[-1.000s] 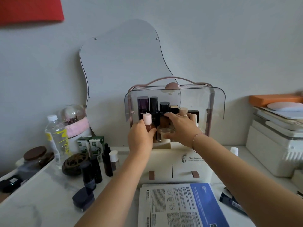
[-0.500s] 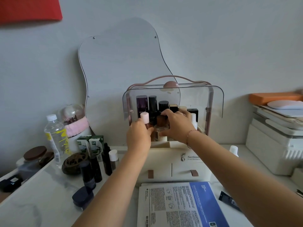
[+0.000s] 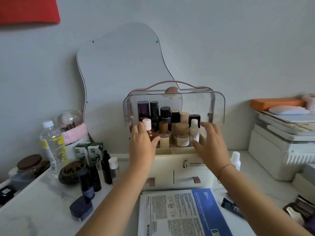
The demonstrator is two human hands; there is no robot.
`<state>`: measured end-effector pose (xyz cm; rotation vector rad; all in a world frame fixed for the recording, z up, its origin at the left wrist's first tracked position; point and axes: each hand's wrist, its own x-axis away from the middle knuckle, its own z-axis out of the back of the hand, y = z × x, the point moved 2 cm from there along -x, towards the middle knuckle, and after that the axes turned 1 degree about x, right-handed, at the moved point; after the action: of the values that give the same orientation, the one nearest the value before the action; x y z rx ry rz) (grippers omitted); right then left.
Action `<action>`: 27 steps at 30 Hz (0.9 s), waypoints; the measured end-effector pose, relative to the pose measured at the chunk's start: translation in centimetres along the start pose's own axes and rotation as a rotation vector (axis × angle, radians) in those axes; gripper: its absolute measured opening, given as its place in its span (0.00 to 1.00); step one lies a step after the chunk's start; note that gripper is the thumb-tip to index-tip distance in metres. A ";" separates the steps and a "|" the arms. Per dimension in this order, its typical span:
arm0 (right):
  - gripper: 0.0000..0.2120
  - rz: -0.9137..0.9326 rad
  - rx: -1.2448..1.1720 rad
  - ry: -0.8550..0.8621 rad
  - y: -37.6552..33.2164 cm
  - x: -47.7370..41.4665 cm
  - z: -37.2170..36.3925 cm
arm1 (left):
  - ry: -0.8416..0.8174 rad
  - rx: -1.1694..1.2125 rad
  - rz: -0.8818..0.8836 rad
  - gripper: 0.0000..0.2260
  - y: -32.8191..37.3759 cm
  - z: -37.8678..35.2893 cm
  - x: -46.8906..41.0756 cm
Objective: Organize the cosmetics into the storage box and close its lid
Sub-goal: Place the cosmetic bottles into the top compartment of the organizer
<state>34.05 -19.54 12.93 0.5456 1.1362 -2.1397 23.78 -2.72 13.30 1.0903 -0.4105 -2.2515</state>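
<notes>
The cream storage box [image 3: 177, 160] stands at the middle of the table with its clear lid [image 3: 173, 106] raised. Several bottles stand in its top tray, among them a pink-capped bottle [image 3: 148, 126], a brown-capped bottle [image 3: 164, 132] and a small white bottle [image 3: 194, 132]. My left hand [image 3: 141, 145] holds the pink-capped bottle at the tray's left end, thumb in front and fingers behind it. In front of the tray's right side, my right hand [image 3: 210, 143] hovers with fingers spread and holds nothing. More cosmetics stand outside on the left: dark dropper bottles [image 3: 106, 167], a dark jar [image 3: 81, 207].
A wavy mirror [image 3: 119, 74] leans on the wall behind the box. A water bottle [image 3: 51, 145], green cartons [image 3: 90, 150] and a round brown dish [image 3: 72, 171] crowd the left. Printed leaflets [image 3: 180, 213] lie in front, a white bottle [image 3: 236, 159] right of the box, white appliances [image 3: 283, 150] far right.
My right hand has let go of the bottles in the tray, drawn back to the right and spread its fingers. My left hand stays at the pink-capped bottle.
</notes>
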 end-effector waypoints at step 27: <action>0.08 -0.202 0.348 -0.390 -0.3 -4.2 -1.7 | -0.273 -0.129 -0.502 0.13 5.8 -3.5 -5.2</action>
<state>36.91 -16.52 14.73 0.1479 0.6304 -2.4979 31.24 -3.99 17.24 0.8910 -0.0971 -2.8407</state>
